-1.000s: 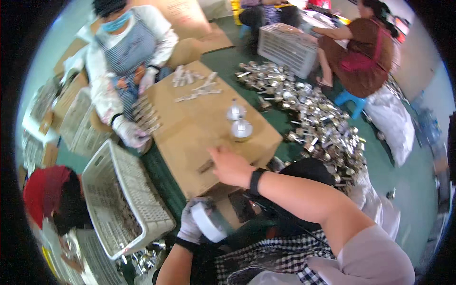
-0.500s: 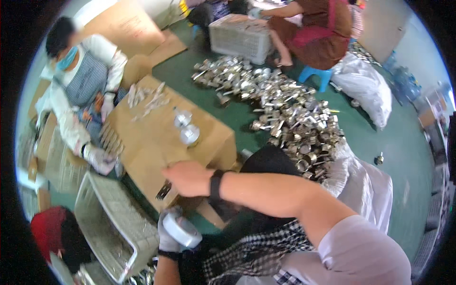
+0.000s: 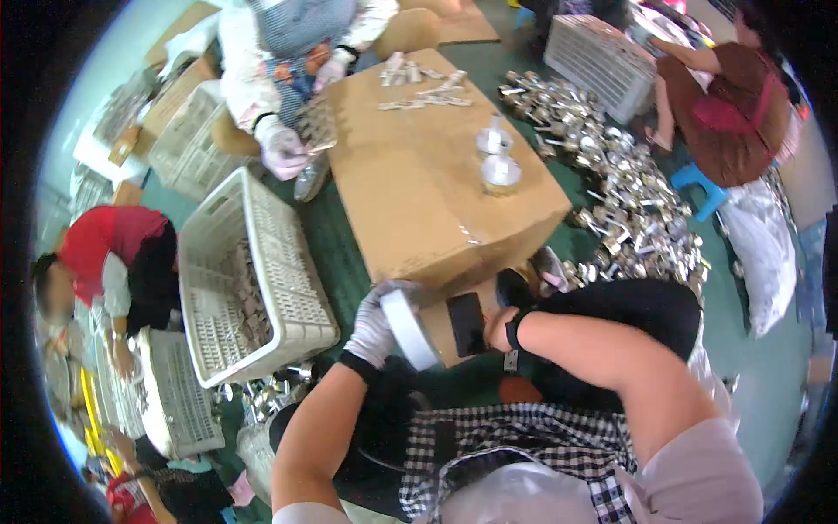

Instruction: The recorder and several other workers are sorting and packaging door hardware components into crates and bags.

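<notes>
Right hand now off the box top

Smooth round piece, matt cardboard box

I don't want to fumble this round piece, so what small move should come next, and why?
Perhaps bring the right hand to the free side of the round silvery piece. Only the gloved left hand holds it, by its left side, while the right is close by, beside a dark phone-like rectangle; whether it holds anything is hidden.
</notes>
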